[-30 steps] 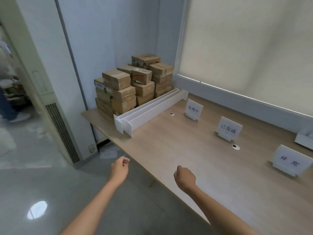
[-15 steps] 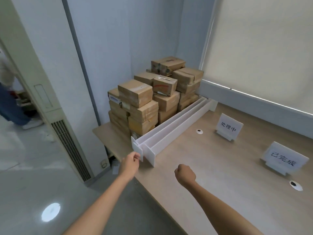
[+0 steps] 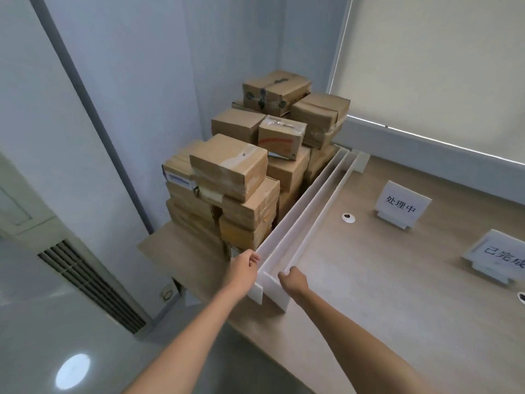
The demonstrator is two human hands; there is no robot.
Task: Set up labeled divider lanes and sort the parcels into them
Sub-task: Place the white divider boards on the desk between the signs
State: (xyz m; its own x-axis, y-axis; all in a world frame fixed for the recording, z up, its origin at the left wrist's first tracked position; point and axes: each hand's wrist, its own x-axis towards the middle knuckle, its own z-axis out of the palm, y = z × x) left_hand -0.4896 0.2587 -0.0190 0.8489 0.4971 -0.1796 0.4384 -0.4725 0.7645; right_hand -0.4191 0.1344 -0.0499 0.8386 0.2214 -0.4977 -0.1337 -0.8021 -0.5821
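Several long white dividers [image 3: 305, 223] stand on edge side by side on the wooden table [image 3: 369, 294], running from its near edge to the back wall. My left hand [image 3: 243, 270] grips the near end of the leftmost divider. Just right of it, my right hand [image 3: 293, 280] curls its fingers over the near end of the rightmost one. A tall stack of brown cardboard parcels [image 3: 241, 180] fills the table's left corner, tight against the dividers. Two white label stands are on the right: one [image 3: 402, 204] near the back, another [image 3: 498, 255] at the frame's edge.
A round cable grommet [image 3: 348, 218] sits in the tabletop between the dividers and the first label. A wall unit with a vent grille [image 3: 91, 285] stands left of the table. A window blind [image 3: 440, 66] hangs behind the table.
I have stepped closer to the table corner. Both hands, fists in the air before, have reached forward and taken hold of the near ends of the dividers.
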